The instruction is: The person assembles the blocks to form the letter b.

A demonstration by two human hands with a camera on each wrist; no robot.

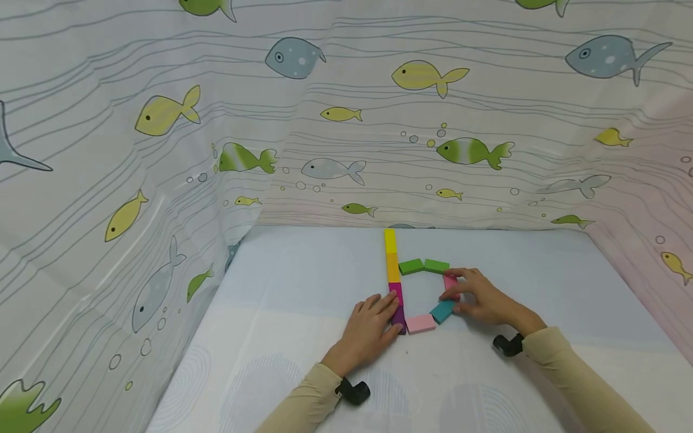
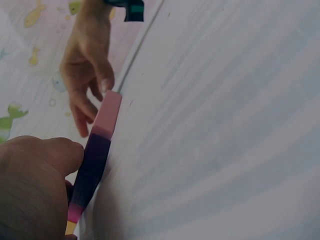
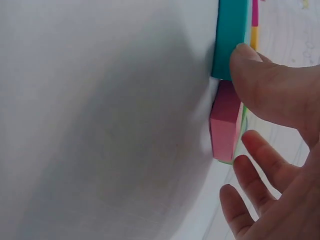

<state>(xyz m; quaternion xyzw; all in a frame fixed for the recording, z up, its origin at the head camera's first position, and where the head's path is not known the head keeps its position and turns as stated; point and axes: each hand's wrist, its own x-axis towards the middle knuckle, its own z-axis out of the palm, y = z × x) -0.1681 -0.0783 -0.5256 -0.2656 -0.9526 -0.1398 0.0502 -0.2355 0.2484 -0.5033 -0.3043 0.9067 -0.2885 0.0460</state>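
Observation:
Flat coloured blocks form a straight column joined to a loop. My left hand (image 1: 368, 328) rests at the column's near end, fingers on the magenta block (image 1: 397, 294) and thumb by the purple block (image 2: 92, 162). At the loop's right side, my right hand (image 1: 482, 297) pinches the teal block (image 1: 442, 312) between thumb and index finger. Its other fingers (image 3: 252, 180) are spread near the deep pink block (image 3: 225, 130), which the hand partly covers in the head view. A light pink block (image 1: 420, 324) lies between the purple and teal ones.
Farther up the column lie an orange-yellow block (image 1: 393, 268) and a yellow block (image 1: 390, 240). Two green blocks (image 1: 411, 266) top the loop. A pale cloth covers the table (image 1: 303, 264); a fish-print curtain (image 1: 379, 150) hangs behind and at the sides.

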